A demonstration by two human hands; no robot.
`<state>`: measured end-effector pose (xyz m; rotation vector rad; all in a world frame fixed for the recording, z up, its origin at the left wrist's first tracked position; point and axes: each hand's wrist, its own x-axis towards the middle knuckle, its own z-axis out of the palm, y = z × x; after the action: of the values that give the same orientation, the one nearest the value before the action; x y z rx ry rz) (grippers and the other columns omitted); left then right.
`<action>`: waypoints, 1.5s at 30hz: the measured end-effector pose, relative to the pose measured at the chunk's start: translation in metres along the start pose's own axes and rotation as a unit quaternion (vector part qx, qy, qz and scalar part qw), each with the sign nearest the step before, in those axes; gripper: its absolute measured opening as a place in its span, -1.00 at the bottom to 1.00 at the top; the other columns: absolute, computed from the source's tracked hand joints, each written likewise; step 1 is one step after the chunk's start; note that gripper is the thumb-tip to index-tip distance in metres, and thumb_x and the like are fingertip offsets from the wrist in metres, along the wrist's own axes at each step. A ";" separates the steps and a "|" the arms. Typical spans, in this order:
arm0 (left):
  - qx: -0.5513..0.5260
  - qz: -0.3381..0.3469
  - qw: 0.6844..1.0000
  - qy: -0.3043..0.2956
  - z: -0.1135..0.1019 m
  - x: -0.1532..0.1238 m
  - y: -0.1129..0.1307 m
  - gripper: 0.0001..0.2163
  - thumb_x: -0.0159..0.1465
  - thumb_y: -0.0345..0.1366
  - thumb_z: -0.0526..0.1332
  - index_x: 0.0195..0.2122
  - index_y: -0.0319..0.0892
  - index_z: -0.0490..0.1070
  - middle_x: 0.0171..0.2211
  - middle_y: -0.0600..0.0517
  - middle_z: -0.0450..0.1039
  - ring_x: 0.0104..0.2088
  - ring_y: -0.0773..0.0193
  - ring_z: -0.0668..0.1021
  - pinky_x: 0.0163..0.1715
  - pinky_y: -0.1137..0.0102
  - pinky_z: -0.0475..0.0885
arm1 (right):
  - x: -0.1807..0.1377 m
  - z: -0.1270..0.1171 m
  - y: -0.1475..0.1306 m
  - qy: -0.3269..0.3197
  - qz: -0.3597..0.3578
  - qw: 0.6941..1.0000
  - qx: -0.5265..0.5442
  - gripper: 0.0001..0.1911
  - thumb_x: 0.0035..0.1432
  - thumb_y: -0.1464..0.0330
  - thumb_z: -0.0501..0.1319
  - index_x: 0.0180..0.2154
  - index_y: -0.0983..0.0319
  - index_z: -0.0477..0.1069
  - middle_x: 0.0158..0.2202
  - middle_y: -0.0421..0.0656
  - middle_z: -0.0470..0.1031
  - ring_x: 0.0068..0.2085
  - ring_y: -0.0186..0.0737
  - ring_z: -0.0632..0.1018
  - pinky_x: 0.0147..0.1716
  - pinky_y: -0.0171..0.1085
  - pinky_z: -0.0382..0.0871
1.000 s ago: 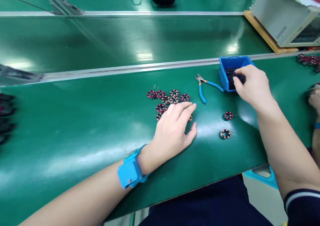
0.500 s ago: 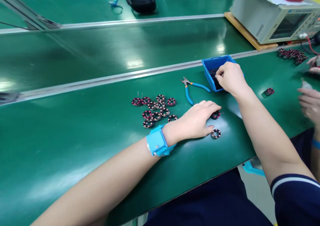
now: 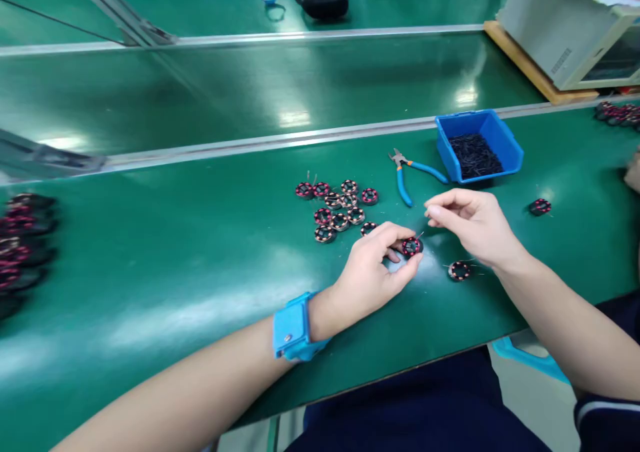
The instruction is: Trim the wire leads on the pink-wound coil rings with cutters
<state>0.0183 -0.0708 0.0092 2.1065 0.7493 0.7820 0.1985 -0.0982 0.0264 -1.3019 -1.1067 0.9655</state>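
Observation:
My left hand [image 3: 373, 265], with a blue strap on its wrist, pinches a small ring-shaped wound coil [image 3: 411, 246] with pink and black segments. A thin wire sticks up from this coil towards my right hand [image 3: 473, 224]. The right thumb and fingertips are pressed together just beside the wire; what they hold is too small to make out. Another wound coil [image 3: 459, 271], with wires at its sides, lies on the green table below my right hand. Several similar coils [image 3: 339, 222] are grouped left of my left hand.
A blue bin [image 3: 515, 155] of short black pieces [image 3: 475, 155] stands behind my right hand. Blue-handled cutters [image 3: 404, 187] lie beside it. One coil [image 3: 540, 207] sits at the right; more are piled [image 3: 23, 245] at the left edge. A co-worker's hand [image 3: 633, 172] shows far right.
My right hand has left the blue bin and come down to the coil in my left hand. The left fingers have closed on that coil. The view has swung left.

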 end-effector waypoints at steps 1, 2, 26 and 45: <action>-0.014 -0.015 1.000 0.016 -0.003 -0.005 -0.001 -0.86 0.16 -0.41 0.26 -0.23 -0.24 0.42 -0.37 0.02 0.45 -0.45 0.39 0.50 -0.44 0.47 0.51 | -0.002 0.005 0.003 -0.015 0.035 0.999 0.022 -0.78 -0.09 0.23 0.42 -0.42 0.23 0.53 -0.48 -0.20 0.56 -0.46 -0.30 0.55 -0.38 -0.26 0.49; -0.026 -0.029 0.999 0.031 -0.005 -0.009 -0.002 -0.86 0.16 -0.40 0.26 -0.24 -0.24 0.42 -0.38 0.02 0.44 -0.45 0.39 0.50 -0.46 0.48 0.52 | -0.003 0.009 0.005 -0.023 0.066 0.997 0.038 -0.74 -0.13 0.21 0.45 -0.43 0.23 0.53 -0.48 -0.20 0.56 -0.46 -0.30 0.55 -0.37 -0.25 0.50; -0.036 -0.029 0.998 0.033 -0.008 0.000 -0.007 -0.86 0.09 -0.42 0.28 -0.29 -0.27 0.45 -0.35 -0.01 0.48 -0.52 0.45 0.49 -0.60 0.60 0.47 | -0.002 0.014 0.006 -0.027 0.111 0.992 0.052 -0.73 -0.18 0.22 0.48 -0.43 0.22 0.55 -0.47 -0.18 0.60 -0.47 -0.30 0.58 -0.39 -0.27 0.53; -0.019 -0.009 0.999 0.031 -0.007 -0.002 -0.008 -0.86 0.12 -0.39 0.29 -0.28 -0.26 0.45 -0.35 -0.01 0.49 -0.52 0.44 0.48 -0.59 0.57 0.48 | -0.005 0.010 0.002 -0.070 0.061 0.995 -0.038 -0.78 -0.02 0.20 0.39 -0.42 0.22 0.53 -0.46 -0.16 0.58 -0.43 -0.26 0.56 -0.37 -0.25 0.50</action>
<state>0.0099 -0.0642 0.0060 2.0466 0.7802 0.8481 0.1881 -0.1012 0.0240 -1.3935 -1.1909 1.1281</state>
